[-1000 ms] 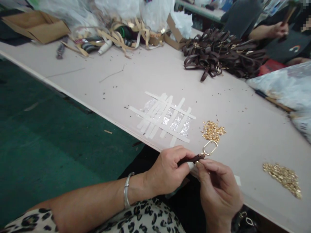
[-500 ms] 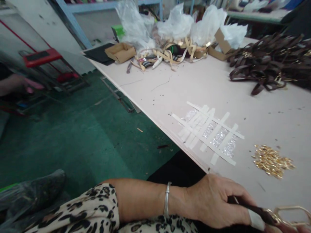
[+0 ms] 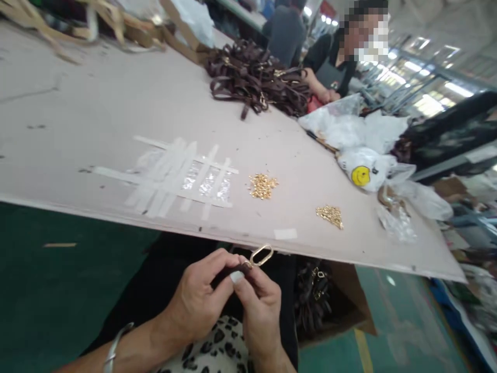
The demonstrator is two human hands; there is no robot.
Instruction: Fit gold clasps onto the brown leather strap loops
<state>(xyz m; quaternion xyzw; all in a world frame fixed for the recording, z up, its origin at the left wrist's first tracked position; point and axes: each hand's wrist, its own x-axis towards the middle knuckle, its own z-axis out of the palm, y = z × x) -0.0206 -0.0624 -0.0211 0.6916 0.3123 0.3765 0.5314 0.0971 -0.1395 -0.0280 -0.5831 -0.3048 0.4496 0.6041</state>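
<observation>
In front of my lap, near the table's front edge, both hands meet on a dark brown strap [image 3: 244, 268] with a gold oval ring [image 3: 262, 255] at its end. My left hand [image 3: 200, 290], with a silver bangle at the wrist, pinches the strap from the left. Closed on the ring end is my right hand [image 3: 261, 300]. A white wrap shows on a thumb tip where the hands meet. Much of the strap is hidden by the fingers. Beyond the hands, a pile of small gold metal pieces [image 3: 263, 186] lies on the table [image 3: 97, 114].
White tape strips [image 3: 166, 176] hold clear packets on the table. A second gold pile [image 3: 330, 216] lies to the right. Brown straps [image 3: 256, 77] are heaped at the back, near a person [image 3: 330, 57]. Plastic bags [image 3: 365, 166] stand right. Below is a box [image 3: 349, 300] of straps.
My view has swung to the right and now takes in both hands, the right side of the table and a person behind it. The strap stays held.
</observation>
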